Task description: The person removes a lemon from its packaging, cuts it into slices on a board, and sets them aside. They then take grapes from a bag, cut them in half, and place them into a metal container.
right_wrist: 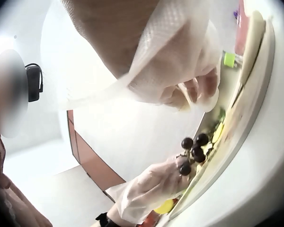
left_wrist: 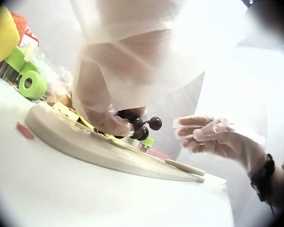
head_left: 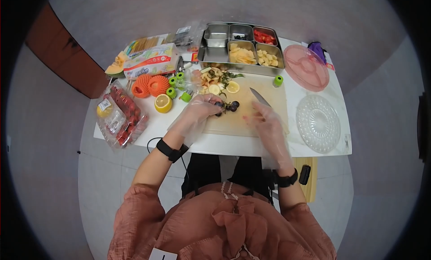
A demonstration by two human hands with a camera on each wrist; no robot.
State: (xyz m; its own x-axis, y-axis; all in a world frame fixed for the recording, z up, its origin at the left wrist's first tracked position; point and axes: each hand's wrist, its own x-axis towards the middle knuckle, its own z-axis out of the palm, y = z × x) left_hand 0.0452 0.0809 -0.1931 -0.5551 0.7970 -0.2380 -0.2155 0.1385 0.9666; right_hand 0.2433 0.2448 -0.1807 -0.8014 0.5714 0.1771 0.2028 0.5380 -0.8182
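My left hand (head_left: 204,108), in a clear plastic glove, holds a small bunch of dark grapes (head_left: 233,106) by its near end, low over the cutting board (head_left: 238,125). In the right wrist view several round grapes (right_wrist: 197,152) stick out past the fingertips on their stem. The gloved right hand (head_left: 269,125) hovers over the board's right side, apart from the grapes, its fingers loosely bent around nothing. Below it lies a knife (head_left: 259,96), blade pointing to the far side; its pale handle (left_wrist: 184,167) rests on the board in the left wrist view.
Fruit peels and scraps (head_left: 213,78) and a lemon slice (head_left: 233,87) lie at the board's far left. Behind stands a steel tray (head_left: 213,55) of cut fruit. Pink (head_left: 307,67) and clear plates (head_left: 318,124) sit right; a halved lemon (head_left: 163,103), green-capped cutters (head_left: 171,93) and packaged fruit (head_left: 121,115) left.
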